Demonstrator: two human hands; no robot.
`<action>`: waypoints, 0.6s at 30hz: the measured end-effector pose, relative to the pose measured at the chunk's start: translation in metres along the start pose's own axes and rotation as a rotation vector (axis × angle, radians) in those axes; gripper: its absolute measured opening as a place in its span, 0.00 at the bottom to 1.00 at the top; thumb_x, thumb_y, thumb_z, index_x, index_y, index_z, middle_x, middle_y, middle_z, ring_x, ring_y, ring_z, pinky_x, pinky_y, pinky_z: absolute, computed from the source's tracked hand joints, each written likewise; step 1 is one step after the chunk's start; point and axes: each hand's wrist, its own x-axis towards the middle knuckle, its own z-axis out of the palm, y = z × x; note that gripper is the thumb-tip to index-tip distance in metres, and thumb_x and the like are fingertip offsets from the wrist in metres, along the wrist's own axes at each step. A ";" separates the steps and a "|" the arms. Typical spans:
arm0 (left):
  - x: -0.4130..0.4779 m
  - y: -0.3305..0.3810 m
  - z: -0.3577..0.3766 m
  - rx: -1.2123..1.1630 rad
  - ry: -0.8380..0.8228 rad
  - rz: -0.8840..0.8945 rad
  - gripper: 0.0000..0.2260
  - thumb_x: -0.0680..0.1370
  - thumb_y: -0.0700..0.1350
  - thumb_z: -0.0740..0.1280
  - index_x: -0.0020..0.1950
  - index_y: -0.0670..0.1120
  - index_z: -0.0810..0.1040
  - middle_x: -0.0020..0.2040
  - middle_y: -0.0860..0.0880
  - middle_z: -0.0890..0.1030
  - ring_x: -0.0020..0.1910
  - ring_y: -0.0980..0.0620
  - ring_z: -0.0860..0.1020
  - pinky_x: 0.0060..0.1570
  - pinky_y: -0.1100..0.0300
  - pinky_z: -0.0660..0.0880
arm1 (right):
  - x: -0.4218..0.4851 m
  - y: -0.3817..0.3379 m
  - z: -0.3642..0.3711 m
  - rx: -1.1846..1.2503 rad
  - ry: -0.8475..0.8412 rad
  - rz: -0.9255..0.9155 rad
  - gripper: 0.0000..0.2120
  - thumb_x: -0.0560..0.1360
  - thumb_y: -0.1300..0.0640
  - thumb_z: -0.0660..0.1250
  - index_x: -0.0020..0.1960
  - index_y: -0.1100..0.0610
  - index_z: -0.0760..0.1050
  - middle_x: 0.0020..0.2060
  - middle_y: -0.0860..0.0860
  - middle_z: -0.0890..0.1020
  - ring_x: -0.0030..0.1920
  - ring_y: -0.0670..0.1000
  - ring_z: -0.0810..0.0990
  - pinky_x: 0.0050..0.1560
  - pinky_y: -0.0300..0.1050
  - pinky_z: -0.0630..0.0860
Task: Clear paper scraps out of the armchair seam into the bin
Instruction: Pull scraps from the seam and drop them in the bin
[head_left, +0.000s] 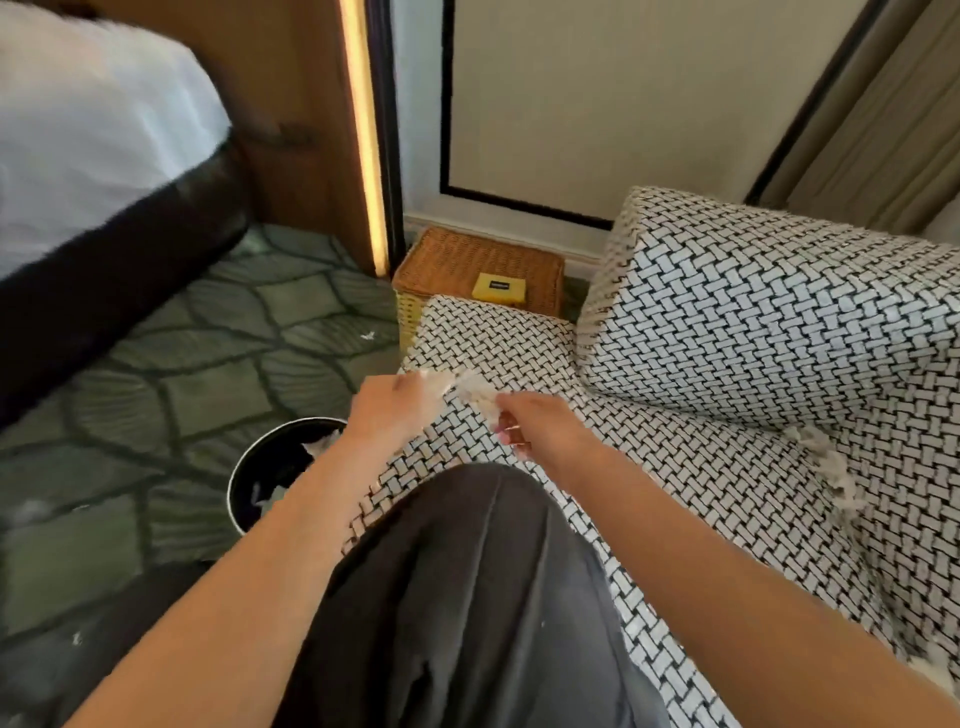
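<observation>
I sit on an armchair (727, 467) covered in black-and-white woven fabric. Above its left arm, my left hand (389, 405) and my right hand (535, 431) are close together, and both grip a bunch of white paper scraps (470, 387) between them. More white scraps (831, 467) lie along the seam between seat and right side, and a few scraps (930, 670) at the lower right. A round black bin (249, 467) stands on the floor left of the chair, below my left forearm, with some white scraps inside.
A wicker basket (467, 260) with a yellow box (500, 287) on top stands behind the chair arm by the wall. A bed (78, 156) with white sheets fills the upper left. Small scraps (368, 335) dot the green patterned carpet (208, 374). My dark-trousered leg (467, 597) lies in the foreground.
</observation>
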 end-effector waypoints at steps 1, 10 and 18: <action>0.004 -0.011 -0.012 -0.011 0.022 -0.016 0.19 0.73 0.55 0.59 0.41 0.38 0.76 0.43 0.35 0.77 0.42 0.41 0.74 0.44 0.52 0.71 | 0.002 -0.006 0.014 -0.065 -0.039 -0.019 0.08 0.78 0.58 0.60 0.47 0.60 0.76 0.33 0.51 0.77 0.29 0.45 0.72 0.29 0.35 0.66; 0.044 -0.111 -0.075 -0.071 0.218 -0.216 0.21 0.80 0.48 0.56 0.28 0.41 0.70 0.31 0.44 0.73 0.38 0.45 0.73 0.39 0.56 0.66 | 0.041 -0.022 0.135 -0.488 -0.198 -0.108 0.08 0.76 0.59 0.60 0.45 0.62 0.77 0.35 0.56 0.77 0.28 0.47 0.73 0.21 0.32 0.65; 0.077 -0.173 -0.093 -0.053 0.291 -0.383 0.18 0.80 0.46 0.55 0.36 0.39 0.75 0.40 0.38 0.77 0.46 0.39 0.77 0.48 0.53 0.72 | 0.091 0.005 0.202 -0.621 -0.255 -0.106 0.08 0.74 0.60 0.60 0.39 0.58 0.75 0.38 0.55 0.78 0.35 0.49 0.79 0.41 0.45 0.77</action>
